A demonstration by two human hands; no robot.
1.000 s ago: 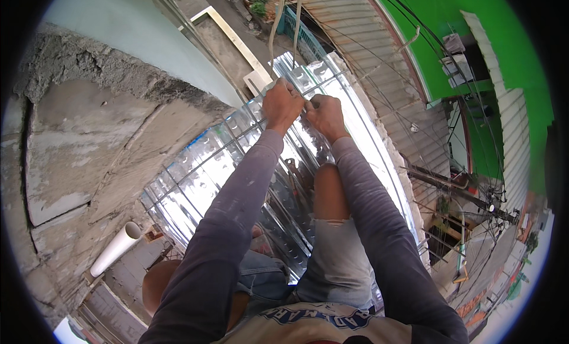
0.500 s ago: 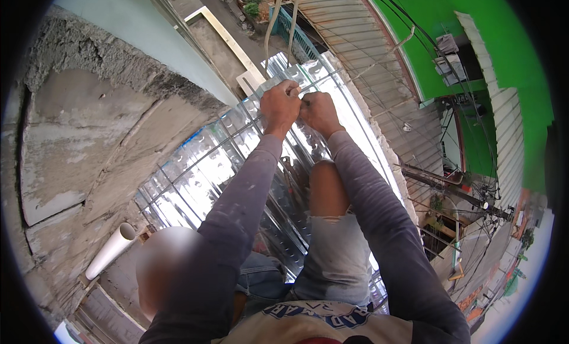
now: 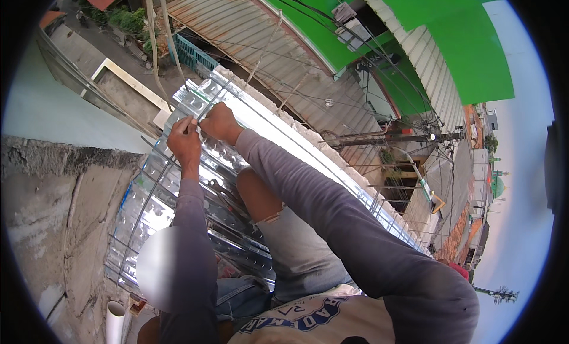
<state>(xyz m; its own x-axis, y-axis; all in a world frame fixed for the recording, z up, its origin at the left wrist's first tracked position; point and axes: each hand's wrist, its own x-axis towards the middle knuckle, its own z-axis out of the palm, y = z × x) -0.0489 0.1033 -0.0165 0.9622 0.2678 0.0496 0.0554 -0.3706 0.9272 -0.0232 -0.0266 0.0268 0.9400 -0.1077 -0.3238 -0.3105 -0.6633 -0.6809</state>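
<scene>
My left hand [image 3: 185, 143] and my right hand [image 3: 221, 124] are close together over the far end of a shiny ribbed metal deck [image 3: 151, 193]. Both hands have their fingers pinched closed beside the thin steel bars [image 3: 155, 182] laid as a grid over the sheet. Whatever they grip is too small or hidden to make out. A dark metal hand tool [image 3: 219, 188], its kind unclear, lies on the deck near my bent knee [image 3: 259, 194].
A rough concrete wall [image 3: 41, 201] borders the deck at left, with a white pipe [image 3: 115, 314] below. A blurred white rounded shape [image 3: 157, 264] is beside my left arm. Hanging cables [image 3: 153, 47], a rusty corrugated roof [image 3: 237, 32] and overhead wires lie beyond the edge.
My view has swung to the right, so deck and hands now sit further left in it. Both hands stay pinched together at the same end of the deck.
</scene>
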